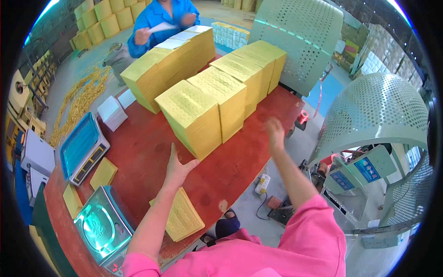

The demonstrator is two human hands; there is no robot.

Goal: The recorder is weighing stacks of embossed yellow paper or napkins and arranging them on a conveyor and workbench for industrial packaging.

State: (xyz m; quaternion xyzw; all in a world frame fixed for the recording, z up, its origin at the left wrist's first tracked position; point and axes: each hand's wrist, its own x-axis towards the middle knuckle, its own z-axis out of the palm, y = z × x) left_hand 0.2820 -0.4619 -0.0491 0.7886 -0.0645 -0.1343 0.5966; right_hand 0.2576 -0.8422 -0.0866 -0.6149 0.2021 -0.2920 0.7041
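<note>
A row of tall stacks of yellow punched paper (198,124) stands on the red table (138,143) in front of me. My left hand (179,170) is open, thumb and fingers spread, by the lower near corner of the closest stack; whether it touches the paper I cannot tell. Off to the right, over the table's edge, my right hand (276,133) is held out with its fingers stretched and nothing in it, apart from the stacks. A low pile of yellow paper (184,217) lies beside my left forearm, partly covered by it.
Across the table a person in blue (159,18) holds a white sheet (162,27) over a second row of yellow stacks (161,64). Two scales (104,224) sit at the left, near a white block of paper (112,113). Perforated metal machine guards (374,115) stand at the right.
</note>
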